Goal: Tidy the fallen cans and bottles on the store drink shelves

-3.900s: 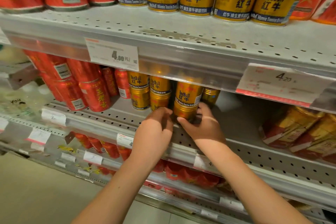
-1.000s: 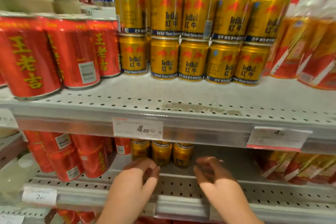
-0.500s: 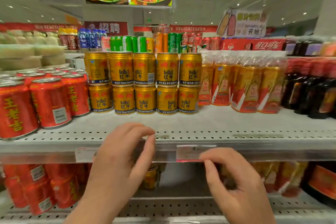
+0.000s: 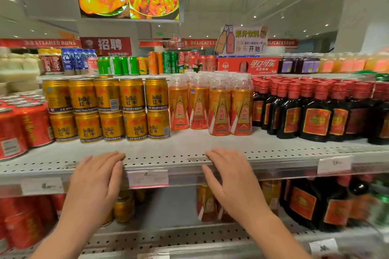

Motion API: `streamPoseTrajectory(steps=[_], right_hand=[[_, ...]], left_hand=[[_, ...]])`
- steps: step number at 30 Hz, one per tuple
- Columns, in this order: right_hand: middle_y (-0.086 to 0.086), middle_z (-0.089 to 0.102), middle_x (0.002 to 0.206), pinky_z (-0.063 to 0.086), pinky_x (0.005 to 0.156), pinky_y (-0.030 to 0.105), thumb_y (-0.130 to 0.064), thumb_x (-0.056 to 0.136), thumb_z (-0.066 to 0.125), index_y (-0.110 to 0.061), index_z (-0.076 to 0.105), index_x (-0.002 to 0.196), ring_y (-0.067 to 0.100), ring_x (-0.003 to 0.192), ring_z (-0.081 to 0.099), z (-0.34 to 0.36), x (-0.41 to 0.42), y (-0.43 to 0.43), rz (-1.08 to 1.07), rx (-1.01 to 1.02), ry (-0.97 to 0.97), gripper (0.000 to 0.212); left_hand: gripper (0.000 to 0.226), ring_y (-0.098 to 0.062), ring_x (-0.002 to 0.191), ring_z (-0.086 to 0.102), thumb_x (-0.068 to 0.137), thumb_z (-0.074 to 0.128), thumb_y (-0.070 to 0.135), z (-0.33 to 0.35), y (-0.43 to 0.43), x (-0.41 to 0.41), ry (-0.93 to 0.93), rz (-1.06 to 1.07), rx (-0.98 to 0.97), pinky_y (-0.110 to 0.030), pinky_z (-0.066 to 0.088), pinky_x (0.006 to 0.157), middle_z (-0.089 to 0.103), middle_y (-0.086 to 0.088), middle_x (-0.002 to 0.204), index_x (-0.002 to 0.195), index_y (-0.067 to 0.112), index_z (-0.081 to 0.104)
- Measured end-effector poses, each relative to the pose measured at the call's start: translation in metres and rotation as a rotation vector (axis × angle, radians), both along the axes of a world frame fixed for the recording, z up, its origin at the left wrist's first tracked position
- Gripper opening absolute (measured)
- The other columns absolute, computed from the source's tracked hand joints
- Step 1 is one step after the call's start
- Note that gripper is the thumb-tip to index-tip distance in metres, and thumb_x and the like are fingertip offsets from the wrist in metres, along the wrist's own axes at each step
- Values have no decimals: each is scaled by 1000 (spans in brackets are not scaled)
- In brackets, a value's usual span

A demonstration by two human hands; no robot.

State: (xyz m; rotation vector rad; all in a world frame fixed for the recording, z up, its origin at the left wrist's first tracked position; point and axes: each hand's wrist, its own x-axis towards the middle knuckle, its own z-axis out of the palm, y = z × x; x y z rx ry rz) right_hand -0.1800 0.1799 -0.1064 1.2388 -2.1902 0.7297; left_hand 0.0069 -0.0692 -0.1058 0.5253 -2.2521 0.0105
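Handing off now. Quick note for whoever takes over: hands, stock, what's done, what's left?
Left hand and right hand: both open, holding nothing, fingertips at the front edge of the upper shelf.
Upper shelf: gold cans stacked two high, orange bottles, dark bottles, red cans, all upright.
Done: nothing fallen shows on this shelf.
Left: check the lower shelf; it is blurred and partly hidden by the hands.

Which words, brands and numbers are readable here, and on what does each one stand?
"RedBull 红牛": stacked gold cans.
"东鹏": orange plastic bottles.
"STEAMED BUNS": left red wall banner.
"招聘": red hanging sign.
"DELICATESS", cut off: middle red wall banner.
"可口可乐": red carton.
White shelf price tags: blurred, only "4" readable.
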Motion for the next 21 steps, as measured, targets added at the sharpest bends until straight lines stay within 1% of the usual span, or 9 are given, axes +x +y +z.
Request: streamPoseTrajectory(steps=[3, 6, 7, 9, 12, 15, 17, 19, 21], right_hand=[[-9, 55, 139, 17, 122, 28, -44, 103, 44, -23, 56, 139, 8, 134, 43, -4, -2, 9, 11, -21, 9, 43], [-3, 55, 140, 24, 121, 38, -33, 103, 50, -18, 55, 140, 12, 135, 44, -15, -7, 28, -26, -83, 24, 40], [-2, 55, 140, 25, 121, 39, -31, 103, 51, -16, 55, 140, 13, 135, 44, -16, -9, 32, -45, -96, 25, 40], [-2, 56, 140, 22, 122, 37, -30, 104, 49, -16, 55, 140, 14, 135, 45, -16, -9, 34, -77, -103, 24, 39], [-2, 59, 137, 22, 122, 35, -28, 105, 45, -16, 58, 137, 14, 132, 47, -11, -5, 33, -92, -111, -16, 37], [-1, 55, 141, 19, 123, 34, -28, 103, 47, -16, 55, 140, 14, 136, 43, -7, 5, 32, -127, -70, -46, 40], [-1, 51, 145, 21, 123, 36, -29, 102, 49, -17, 53, 142, 14, 140, 39, -6, 17, 30, -156, -99, -105, 42], [-1, 48, 148, 28, 121, 40, -29, 101, 51, -18, 53, 142, 15, 143, 35, -7, 38, 27, -168, -170, -161, 42], [-2, 46, 149, 31, 119, 41, -29, 100, 53, -20, 53, 140, 15, 143, 35, -22, 67, 27, -156, -223, -217, 41]], left_hand=[[59, -27, 125, 58, 104, 22, 44, 1, -1, 3, -72, 19, 34, -52, 30, 114, 68, -1, 130, 128, 16, 68], [64, -25, 131, 53, 104, 16, 48, 2, -6, 5, -151, 20, 47, -49, 26, 118, 63, 0, 138, 136, 18, 62], [65, -24, 133, 52, 104, 15, 49, 3, -7, 4, -157, 16, 51, -48, 25, 118, 62, 1, 139, 138, 19, 61], [65, -22, 134, 50, 104, 15, 51, 5, -8, 4, -166, 7, 64, -47, 24, 119, 61, 1, 141, 140, 20, 59], [59, -21, 133, 51, 105, 23, 50, 10, -6, 7, -158, -21, 115, -46, 25, 118, 62, 1, 140, 139, 20, 61], [39, -20, 126, 54, 107, 44, 42, 15, 0, 15, -62, -97, 246, -47, 33, 116, 66, 3, 131, 132, 21, 64], [33, -13, 120, 54, 104, 50, 40, 16, 4, 28, 39, -167, 371, -39, 42, 105, 65, 8, 125, 129, 23, 64], [27, -5, 115, 56, 103, 54, 37, 12, 11, 47, 132, -221, 387, -28, 42, 97, 64, 13, 120, 125, 25, 65], [21, 1, 111, 56, 102, 56, 33, -8, 26, 73, 188, -246, 392, -15, 39, 93, 64, 17, 117, 120, 27, 66]])
